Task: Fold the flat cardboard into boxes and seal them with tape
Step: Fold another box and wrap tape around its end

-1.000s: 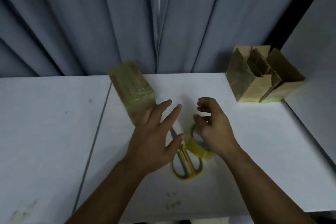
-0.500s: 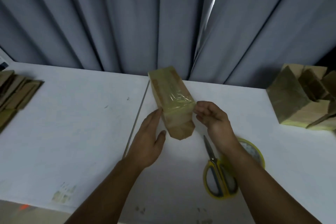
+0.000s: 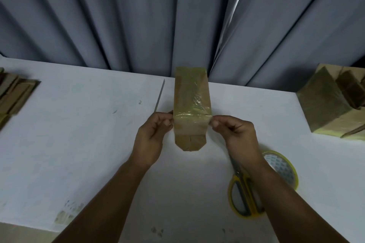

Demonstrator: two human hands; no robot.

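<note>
Two hands on one box, here we go. Biggest first: the grey curtain hangs beyond the box, and the white table spreads out around it. Far right of the box sits the cluster of finished boxes. Far left of it is the stack of flat cardboard.

The box is dead centre in front of me, with its long axis pointing straight away from me toward the curtain. Its far part is wrapped in yellowish tape. Its near end shows brown flaps folded in, not yet taped as far as I can judge.

My left hand pinches the box's left edge and my right hand pinches its right edge. Both sit at the near rim of the tape band, equally close.

Right of the box and nearer me lies the tape roll, with the scissors just beside it under my right forearm. So I reckon the right hand fetches tape.
</note>
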